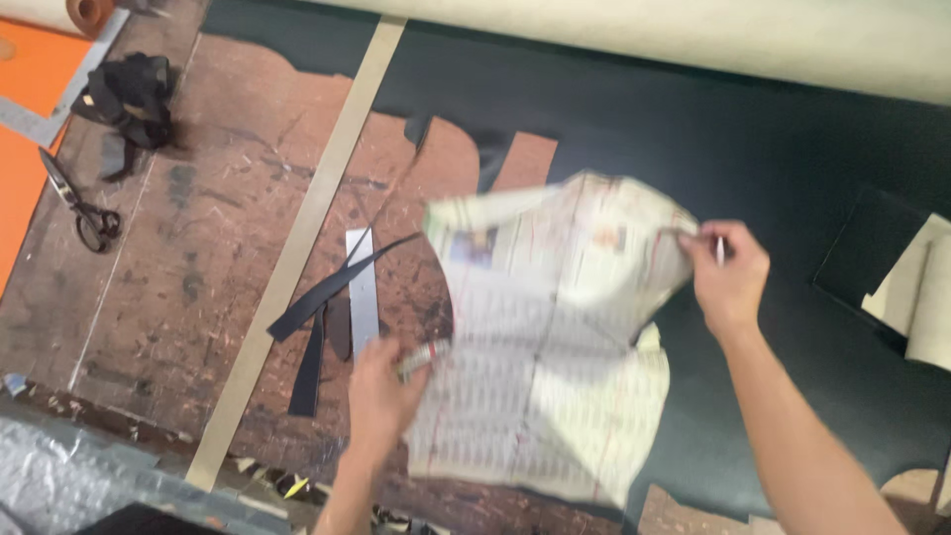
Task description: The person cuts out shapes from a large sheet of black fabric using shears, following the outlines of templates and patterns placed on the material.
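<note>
Both hands hold a newspaper pattern [550, 337], a sheet of newsprint cut to a curved outline, over the middle of the counter [198, 258]. The left hand [381, 391] is closed on the sheet's left edge, toward the counter's near edge, and a small pale stick, perhaps chalk or a marker, shows between its fingers; what it is cannot be told through the blur. The right hand [728, 272] pinches the sheet's upper right corner between thumb and fingers, with a thin white piece showing in the same grip. The sheet is blurred; its lower part lies over the dark sheet [693, 139], and whether its top touches cannot be told.

That dark sheet, black and broad, covers the right half of the counter up to the far edge. Its left border is cut in irregular curves, baring the worn brown counter top. A long metal ruler [307, 228] runs slantwise from the far edge down to the near edge, left of the newspaper. Just beside it, between ruler and left hand, lie narrow black strips [332, 297] crossing a short pale strip [362, 287]. Scissors [79, 203] lie near the left edge, with a bundle of black scraps [134, 94] beyond them toward the far left corner. A large pale roll [743, 40] lies along the far edge. Pale cut pieces [921, 297] on a black piece sit at the right edge.
</note>
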